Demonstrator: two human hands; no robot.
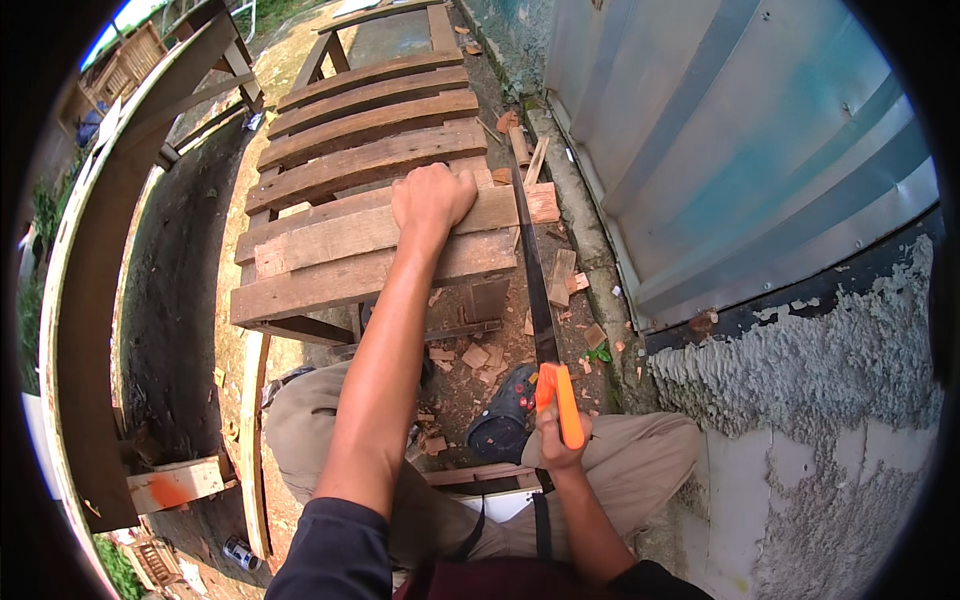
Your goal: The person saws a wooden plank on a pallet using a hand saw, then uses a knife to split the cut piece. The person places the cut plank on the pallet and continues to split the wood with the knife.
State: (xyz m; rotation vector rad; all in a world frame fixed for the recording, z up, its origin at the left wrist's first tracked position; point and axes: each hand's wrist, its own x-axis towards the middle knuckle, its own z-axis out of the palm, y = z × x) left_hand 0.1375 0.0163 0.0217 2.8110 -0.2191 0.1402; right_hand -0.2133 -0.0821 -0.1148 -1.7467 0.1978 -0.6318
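- The board lay at ten o'clock across the near slats of the slatted bench, its reddish end showing at one o'clock past the saw. How deep the cut ran, I could not tell from my remote seat.
- The left hand was closed over the board at eleven o'clock, fingers curled toward the far edge, tips hidden. I saw no clamp, so I judged that a weak press could let the board skid.
- The blade crossed near that grip, on its three o'clock side; jumping out of line, it might catch the knuckles.
- The right hand was wrapped round the orange handle at five o'clock. A twisting wrist could bind or bend the thin steel.
- The dark shoe sat at six o'clock, near the handle; a slip could bring the saw down onto it.
- Loose offcuts lay near the shoe and could upset the footing.
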